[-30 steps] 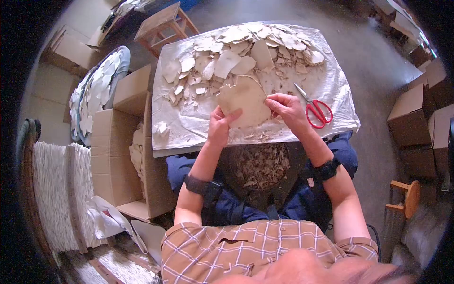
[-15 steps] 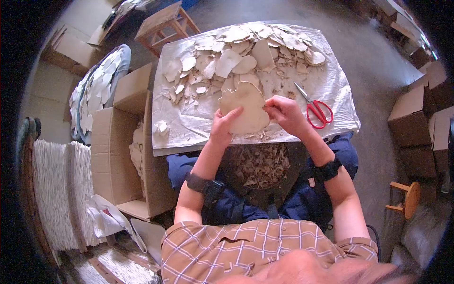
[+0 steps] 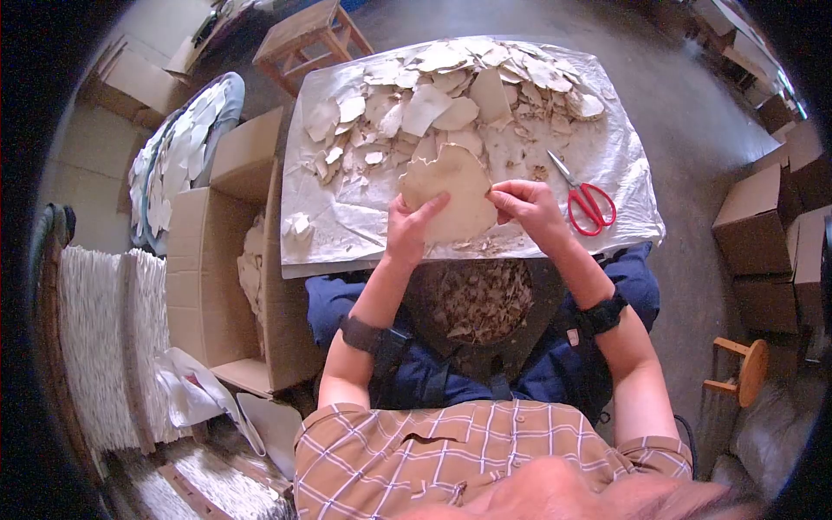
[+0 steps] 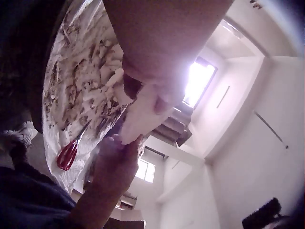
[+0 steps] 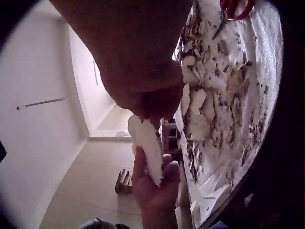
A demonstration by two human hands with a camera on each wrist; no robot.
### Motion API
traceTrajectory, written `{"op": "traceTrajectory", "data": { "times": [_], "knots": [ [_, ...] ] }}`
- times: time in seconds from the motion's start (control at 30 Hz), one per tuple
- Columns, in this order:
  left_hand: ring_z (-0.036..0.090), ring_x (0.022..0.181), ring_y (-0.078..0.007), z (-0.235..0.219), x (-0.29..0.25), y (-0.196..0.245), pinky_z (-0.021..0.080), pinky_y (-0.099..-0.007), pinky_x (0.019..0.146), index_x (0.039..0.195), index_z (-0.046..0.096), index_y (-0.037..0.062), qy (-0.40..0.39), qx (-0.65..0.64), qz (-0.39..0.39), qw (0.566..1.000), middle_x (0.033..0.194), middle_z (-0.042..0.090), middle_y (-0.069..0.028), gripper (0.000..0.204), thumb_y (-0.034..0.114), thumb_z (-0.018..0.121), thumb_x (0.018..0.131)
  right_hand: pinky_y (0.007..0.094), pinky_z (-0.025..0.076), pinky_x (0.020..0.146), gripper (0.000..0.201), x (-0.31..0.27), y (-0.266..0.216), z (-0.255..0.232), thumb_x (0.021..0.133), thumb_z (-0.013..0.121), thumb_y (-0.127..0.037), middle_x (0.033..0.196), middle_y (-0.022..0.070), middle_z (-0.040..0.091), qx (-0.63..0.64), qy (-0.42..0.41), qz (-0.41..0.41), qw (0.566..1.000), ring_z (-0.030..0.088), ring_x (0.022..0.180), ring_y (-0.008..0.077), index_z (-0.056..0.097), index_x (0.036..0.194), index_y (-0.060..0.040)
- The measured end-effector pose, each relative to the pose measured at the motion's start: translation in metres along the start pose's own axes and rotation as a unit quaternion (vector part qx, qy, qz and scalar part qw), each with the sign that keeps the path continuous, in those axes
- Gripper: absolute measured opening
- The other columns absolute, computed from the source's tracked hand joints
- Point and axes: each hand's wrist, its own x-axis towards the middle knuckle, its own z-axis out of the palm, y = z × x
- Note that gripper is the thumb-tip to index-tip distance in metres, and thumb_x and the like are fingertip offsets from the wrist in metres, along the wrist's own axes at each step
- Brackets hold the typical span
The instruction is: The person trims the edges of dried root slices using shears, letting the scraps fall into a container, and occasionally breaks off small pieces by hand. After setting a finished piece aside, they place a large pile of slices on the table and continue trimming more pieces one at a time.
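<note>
**Both hands on one big tan sheet, held up over the table edge**

My left hand (image 3: 412, 230) grips the sheet (image 3: 446, 192) at its lower left edge, thumb on top and lying up across the face, fingers curled behind. My right hand (image 3: 529, 208) pinches the sheet's right edge, thumb and fingertips closed on the rim. The two hands stand apart, the sheet spanning between them. It is a flat, roundish tan piece with a ragged top edge, held just above the near edge of the table (image 3: 624, 173).

From the left wrist view I see the sheet (image 4: 143, 114) edge-on as a pale slab, my right hand (image 4: 114, 164) closed on its lower end. From the right wrist view the sheet (image 5: 147, 148) is again edge-on, with my left hand (image 5: 155, 183) wrapped round its bottom.

Beyond the sheet, a heap of pale pieces (image 3: 451, 87) covers the far half of the table, which is lined with crinkled white plastic. Red-handled scissors (image 3: 585, 199) lie on it just right of my right hand, not touching it. Below the table edge, in my lap, sits a dark bin of brown scraps (image 3: 472, 299). An open cardboard box (image 3: 217, 260) stands to my left, beside the table.
</note>
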Motion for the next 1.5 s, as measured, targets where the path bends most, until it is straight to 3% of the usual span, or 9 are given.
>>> {"op": "traceTrajectory", "data": {
  "times": [0.47, 0.73, 0.8, 1.1, 1.17, 1.27, 1.33, 1.4, 1.5],
  "knots": [
    [0.056, 0.078, -0.0094, 0.018, -0.013, 0.001, 0.046, -0.0229, 0.069, 0.097, 0.058, -0.0009, 0.041, 0.188, 0.104, 0.976, 0.089, 0.061, -0.0042, 0.025, 0.006, 0.064, 0.074, 0.0197, 0.041, 0.052, 0.021, 0.000, 0.008, -0.006, 0.077, 0.059, -0.017, 0.065, 0.0003, 0.056, 0.062, 0.004, 0.031, 0.998, 0.049, 0.056, 0.0060, 0.062, 0.085, 0.0028],
    [0.056, 0.078, -0.0097, 0.011, -0.006, -0.008, 0.046, -0.0233, 0.070, 0.097, 0.058, -0.0010, 0.041, 0.178, 0.085, 0.980, 0.089, 0.061, -0.0040, 0.024, 0.005, 0.064, 0.074, 0.0364, 0.044, 0.059, 0.016, 0.004, 0.009, -0.002, 0.073, 0.052, -0.016, 0.071, 0.0159, 0.055, -0.329, 0.075, -0.193, 0.921, 0.056, 0.065, 0.0291, 0.059, 0.076, -0.0016],
    [0.057, 0.078, -0.0117, 0.008, -0.004, -0.011, 0.047, -0.0244, 0.070, 0.096, 0.058, -0.0004, 0.037, 0.052, 0.024, 0.998, 0.089, 0.061, -0.0050, 0.024, 0.004, 0.063, 0.074, 0.0381, 0.044, 0.059, 0.015, 0.002, 0.007, 0.000, 0.074, 0.051, -0.015, 0.071, 0.0154, 0.055, -0.356, 0.080, -0.194, 0.911, 0.055, 0.066, 0.0302, 0.057, 0.074, -0.0016],
    [0.057, 0.078, -0.0123, 0.002, 0.002, -0.012, 0.047, -0.0252, 0.071, 0.097, 0.058, 0.0004, 0.002, 0.017, -0.044, 0.999, 0.089, 0.061, -0.0057, 0.024, 0.003, 0.063, 0.073, 0.0400, 0.045, 0.058, 0.011, -0.002, -0.002, -0.006, 0.074, 0.051, -0.013, 0.073, 0.0140, 0.051, -0.439, 0.082, -0.221, 0.867, 0.055, 0.066, 0.0314, 0.050, 0.074, -0.0026],
    [0.057, 0.077, -0.0114, -0.007, 0.008, 0.003, 0.047, -0.0245, 0.071, 0.096, 0.058, 0.0004, 0.017, 0.064, 0.016, 0.998, 0.088, 0.061, -0.0052, 0.023, 0.004, 0.063, 0.073, 0.0398, 0.045, 0.056, 0.011, -0.004, -0.003, -0.011, 0.074, 0.051, -0.013, 0.073, 0.0137, 0.051, -0.423, 0.076, -0.249, 0.868, 0.055, 0.065, 0.0314, 0.049, 0.073, -0.0028],
    [0.057, 0.071, -0.0133, -0.010, 0.013, 0.016, 0.046, -0.0263, 0.069, 0.092, 0.059, 0.0033, 0.034, 0.202, 0.158, 0.966, 0.088, 0.060, -0.0051, 0.024, 0.008, 0.066, 0.070, 0.0391, 0.046, 0.052, 0.009, -0.009, -0.002, -0.012, 0.072, 0.051, -0.011, 0.072, 0.0127, 0.049, -0.468, 0.043, -0.271, 0.840, 0.055, 0.063, 0.0305, 0.048, 0.071, -0.0031],
    [0.057, 0.076, -0.0199, -0.002, 0.012, 0.025, 0.046, -0.0306, 0.071, 0.096, 0.058, 0.0053, -0.064, 0.582, 0.402, 0.704, 0.096, 0.058, -0.0070, 0.035, 0.009, 0.070, 0.064, 0.0380, 0.045, 0.050, 0.007, -0.012, -0.001, -0.008, 0.069, 0.051, -0.010, 0.070, 0.0117, 0.048, -0.479, 0.005, -0.297, 0.826, 0.055, 0.061, 0.0296, 0.048, 0.070, -0.0036],
    [0.057, 0.076, -0.0251, 0.006, 0.008, 0.014, 0.046, -0.0334, 0.069, 0.091, 0.060, 0.0081, -0.078, 0.577, 0.403, 0.706, 0.090, 0.059, -0.0075, 0.033, 0.013, 0.071, 0.060, 0.0381, 0.045, 0.050, 0.006, -0.013, 0.003, -0.003, 0.068, 0.051, -0.009, 0.069, 0.0111, 0.048, -0.486, -0.005, -0.291, 0.824, 0.054, 0.060, 0.0289, 0.048, 0.069, -0.0041],
    [0.058, 0.071, -0.0270, 0.002, 0.002, 0.004, 0.047, -0.0319, 0.062, 0.080, 0.060, 0.0072, -0.155, 0.626, 0.249, 0.722, 0.077, 0.060, -0.0084, 0.019, 0.016, 0.068, 0.065, 0.0368, 0.045, 0.054, 0.007, -0.012, 0.005, 0.005, 0.071, 0.054, -0.008, 0.072, 0.0102, 0.049, -0.489, -0.026, -0.291, 0.822, 0.054, 0.062, 0.0288, 0.052, 0.077, -0.0060]
  ]
}}
